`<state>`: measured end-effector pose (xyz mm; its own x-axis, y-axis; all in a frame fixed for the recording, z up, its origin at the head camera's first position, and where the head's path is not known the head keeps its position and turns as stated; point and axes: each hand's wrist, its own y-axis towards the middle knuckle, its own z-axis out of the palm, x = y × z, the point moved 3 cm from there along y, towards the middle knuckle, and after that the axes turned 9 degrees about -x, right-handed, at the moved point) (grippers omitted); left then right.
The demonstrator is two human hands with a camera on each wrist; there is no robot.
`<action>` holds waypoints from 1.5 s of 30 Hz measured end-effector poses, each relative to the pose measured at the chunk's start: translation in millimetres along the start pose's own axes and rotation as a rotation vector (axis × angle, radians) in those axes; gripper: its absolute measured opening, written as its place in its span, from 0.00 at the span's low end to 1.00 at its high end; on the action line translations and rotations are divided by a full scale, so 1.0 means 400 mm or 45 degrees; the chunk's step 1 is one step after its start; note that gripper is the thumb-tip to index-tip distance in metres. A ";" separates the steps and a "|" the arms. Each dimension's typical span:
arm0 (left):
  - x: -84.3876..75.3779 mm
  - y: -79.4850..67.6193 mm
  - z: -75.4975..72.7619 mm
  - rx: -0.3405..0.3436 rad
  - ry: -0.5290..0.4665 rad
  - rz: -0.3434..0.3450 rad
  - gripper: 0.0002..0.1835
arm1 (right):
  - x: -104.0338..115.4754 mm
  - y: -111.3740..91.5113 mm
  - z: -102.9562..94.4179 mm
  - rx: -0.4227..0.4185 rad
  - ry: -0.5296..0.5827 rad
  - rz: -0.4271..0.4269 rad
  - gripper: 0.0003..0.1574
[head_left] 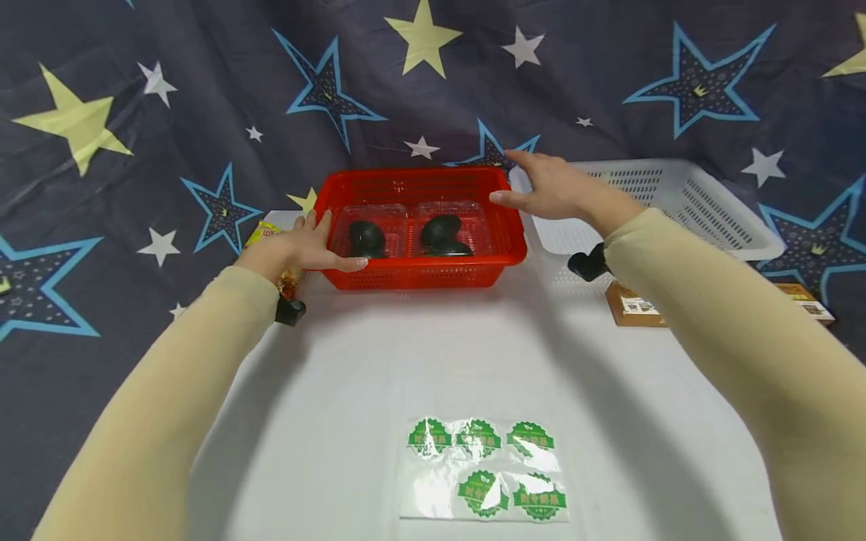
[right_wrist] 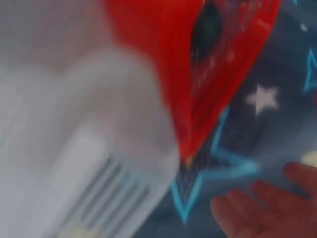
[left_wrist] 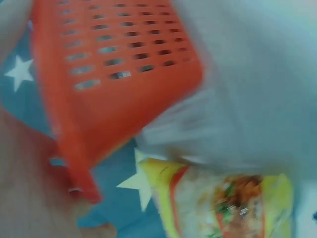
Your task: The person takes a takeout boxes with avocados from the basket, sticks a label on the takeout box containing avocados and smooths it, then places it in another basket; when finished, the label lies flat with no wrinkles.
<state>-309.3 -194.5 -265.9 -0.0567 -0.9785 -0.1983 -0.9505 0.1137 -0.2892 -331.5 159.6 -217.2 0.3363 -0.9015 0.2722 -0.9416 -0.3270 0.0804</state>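
Observation:
A red slotted basket (head_left: 419,274) stands at the far middle of the white table (head_left: 419,361). In it are two clear plastic boxes (head_left: 406,225) with dark round things inside. My left hand (head_left: 314,244) lies against the basket's left front corner, fingers straight up its side and thumb along the front rim. By the basket's right rear corner my right hand (head_left: 537,184) hovers with fingers spread, holding nothing. The blurred left wrist view has the red basket (left_wrist: 114,74) above a yellow snack packet (left_wrist: 228,203). Equally blurred, the right wrist view has the red basket (right_wrist: 163,59) and my fingers (right_wrist: 257,208).
A white slotted basket (head_left: 710,210) stands right of the red one, touching it. A sheet of green round stickers (head_left: 483,469) lies near the table's front. The snack packet (head_left: 262,234) sits under my left wrist. A brown card (head_left: 632,306) lies at right. Star-patterned cloth hangs behind.

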 end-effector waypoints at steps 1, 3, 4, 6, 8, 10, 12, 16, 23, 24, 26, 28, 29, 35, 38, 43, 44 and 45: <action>0.005 0.002 0.008 0.002 -0.014 -0.003 0.70 | 0.013 0.010 0.021 0.026 0.027 -0.011 0.59; 0.011 0.006 0.018 -0.006 -0.039 -0.005 0.71 | 0.036 0.031 0.065 0.082 0.085 -0.011 0.59; 0.014 0.008 0.021 -0.014 -0.051 -0.005 0.71 | 0.047 0.040 0.086 0.114 0.109 -0.008 0.59; 0.018 0.010 0.024 -0.026 -0.057 -0.004 0.71 | 0.066 0.056 0.124 0.185 0.149 0.026 0.59; 0.020 0.013 0.025 -0.032 -0.051 -0.002 0.71 | 0.079 0.069 0.157 0.251 0.181 0.098 0.60; 0.022 0.015 0.025 -0.029 -0.049 -0.004 0.71 | 0.087 0.078 0.183 0.308 0.210 0.184 0.61; 0.023 0.018 0.024 -0.021 -0.052 -0.007 0.71 | 0.090 0.086 0.202 0.345 0.254 0.282 0.62; 0.023 0.022 0.022 -0.009 -0.062 -0.011 0.72 | 0.088 0.098 0.226 0.342 0.291 0.413 0.61; 0.018 0.018 0.021 -0.008 -0.053 -0.010 0.71 | 0.087 0.092 0.232 0.166 0.368 0.459 0.46; 0.019 0.018 0.021 -0.010 -0.057 -0.009 0.71 | 0.086 0.091 0.231 0.149 0.400 0.478 0.47; 0.020 0.020 0.023 -0.013 -0.065 -0.006 0.71 | 0.086 0.090 0.232 0.134 0.483 0.516 0.53; 0.022 0.022 0.024 -0.012 -0.073 -0.008 0.72 | 0.084 0.090 0.233 0.135 0.619 0.555 0.61; 0.024 0.023 0.025 -0.012 -0.075 -0.009 0.72 | 0.083 0.090 0.235 0.147 0.705 0.578 0.64; 0.026 0.026 0.029 -0.025 -0.067 0.003 0.72 | 0.068 0.085 0.240 0.251 1.157 0.653 0.64; 0.025 0.025 0.029 -0.033 -0.071 0.002 0.71 | 0.062 0.085 0.238 0.315 1.187 0.611 0.63; 0.021 0.020 0.029 -0.049 -0.093 -0.007 0.72 | 0.061 0.083 0.222 0.390 1.181 0.530 0.60; 0.021 0.020 0.029 -0.052 -0.096 -0.009 0.72 | 0.062 0.081 0.216 0.388 1.181 0.523 0.59; 0.022 0.020 0.030 -0.055 -0.099 -0.012 0.72 | 0.063 0.079 0.208 0.383 1.180 0.519 0.58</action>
<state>-313.6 -200.1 -281.0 -0.0258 -0.9631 -0.2681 -0.9632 0.0957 -0.2512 -351.6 103.0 -287.6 -0.2679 -0.4318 0.8613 -0.8949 -0.2196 -0.3885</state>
